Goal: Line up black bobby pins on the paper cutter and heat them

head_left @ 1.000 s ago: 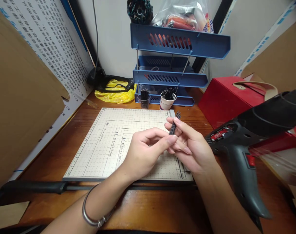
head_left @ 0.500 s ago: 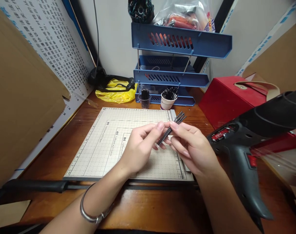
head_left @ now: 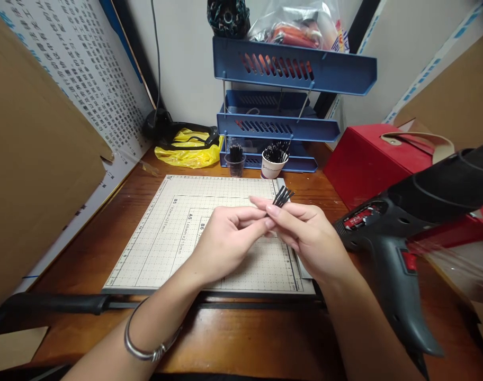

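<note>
Slim black sticks [head_left: 283, 196] that showed full length half a second ago have sunk into the grip, leaving just their fanned upper ends in sight. The right hand [head_left: 311, 238] pinches them between thumb and fingers; the left hand [head_left: 225, 243], wearing a metal bangle [head_left: 146, 353], pinches lower down, against the right. They are held over the board [head_left: 146, 238], toward its far right corner. Its flat, pale surface is printed with a grid; a black handle [head_left: 59, 303] lies off its near left corner. Beyond its far edge stand a clear cup [head_left: 236, 169] and a paper cup [head_left: 271, 168], both full of dark sticks, before a blue plastic rack [head_left: 295, 66]. Crumpled yellow film [head_left: 189, 156] lies at the glossy wooden tabletop's [head_left: 233, 338] far left. Toward its right edge, a grey power tool [head_left: 398, 227] partly blocks a boxy red case [head_left: 368, 159].
</note>
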Demonstrator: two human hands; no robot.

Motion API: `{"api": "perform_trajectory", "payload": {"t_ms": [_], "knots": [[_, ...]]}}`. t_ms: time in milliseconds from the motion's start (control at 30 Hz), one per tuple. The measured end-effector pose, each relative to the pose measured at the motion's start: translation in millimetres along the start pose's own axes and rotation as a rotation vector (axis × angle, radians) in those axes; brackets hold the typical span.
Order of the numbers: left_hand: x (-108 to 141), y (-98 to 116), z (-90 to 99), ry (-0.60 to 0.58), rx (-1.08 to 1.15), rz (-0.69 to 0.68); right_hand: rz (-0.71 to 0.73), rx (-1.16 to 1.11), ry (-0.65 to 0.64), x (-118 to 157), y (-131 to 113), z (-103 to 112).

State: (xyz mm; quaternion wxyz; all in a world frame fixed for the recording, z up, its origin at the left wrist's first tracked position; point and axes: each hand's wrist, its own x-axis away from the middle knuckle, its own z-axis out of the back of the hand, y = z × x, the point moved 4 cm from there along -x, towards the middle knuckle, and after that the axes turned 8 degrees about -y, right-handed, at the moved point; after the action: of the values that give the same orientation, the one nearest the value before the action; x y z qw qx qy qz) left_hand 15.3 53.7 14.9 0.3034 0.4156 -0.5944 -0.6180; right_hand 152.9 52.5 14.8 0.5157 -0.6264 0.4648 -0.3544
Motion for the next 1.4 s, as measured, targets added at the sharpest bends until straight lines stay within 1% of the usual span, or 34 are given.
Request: {"api": "perform_trajectory", "payload": {"t_ms": [133, 167, 233, 300, 367, 433, 567, 667, 733, 833, 967, 1033, 1133, 1267, 1400], "knots": [[2.9, 4.0, 7.2, 0.277, 0.001, -0.116, 0.055, 0.068, 0.125, 0.2, 3.0, 4.4], [3.8, 5.1, 8.7, 0.331, 0.013, -0.144, 0.057, 0.085, 0.149, 0.6, 3.8, 5.0], [4.7, 6.3, 9.8, 0.375, 0.051, -0.181, 0.04, 0.125, 0.136, 1.1, 4.7, 3.5], [4.3, 5.7, 8.4, 0.356, 0.095, -0.184, 0.013, 0.179, 0.04, 1.3, 4.7, -1.4], [3.3, 3.8, 5.8, 0.314, 0.133, -0.153, 0.009, 0.22, -0.061, 2.0, 3.5, -6.3], [2.5, 1.6, 3.2, 0.281, 0.161, -0.107, 0.026, 0.233, -0.102, 3.1, 2.0, -8.4], [1.9, -1.3, 1.0, 0.254, 0.19, -0.042, 0.068, 0.223, -0.098, 4.2, 0.3, -8.5], [2.5, -3.4, 1.6, 0.245, 0.203, -0.024, 0.079, 0.235, -0.09, 3.8, -0.3, -8.2], [2.9, -4.6, 2.5, 0.235, 0.195, -0.017, 0.078, 0.251, -0.107, 3.4, -0.7, -8.5], [3.5, -4.0, 5.4, 0.247, 0.172, -0.036, 0.062, 0.296, -0.132, 3.6, -1.2, -8.5], [3.5, 1.1, 11.9, 0.311, 0.173, -0.115, 0.02, 0.386, -0.172, 4.2, -0.5, -9.4], [2.9, 2.3, 13.8, 0.328, 0.159, -0.114, -0.002, 0.399, -0.2, 4.1, 1.3, -10.7], [1.9, 1.1, 12.8, 0.31, 0.144, -0.056, -0.03, 0.342, -0.194, 3.3, 4.4, -11.8], [1.8, 0.0, 7.8, 0.234, 0.188, -0.02, 0.012, 0.161, -0.128, 2.8, 2.7, -12.4], [2.2, 0.0, 6.9, 0.197, 0.127, 0.0, 0.018, 0.158, -0.101, 3.5, -0.6, -12.5]]}}
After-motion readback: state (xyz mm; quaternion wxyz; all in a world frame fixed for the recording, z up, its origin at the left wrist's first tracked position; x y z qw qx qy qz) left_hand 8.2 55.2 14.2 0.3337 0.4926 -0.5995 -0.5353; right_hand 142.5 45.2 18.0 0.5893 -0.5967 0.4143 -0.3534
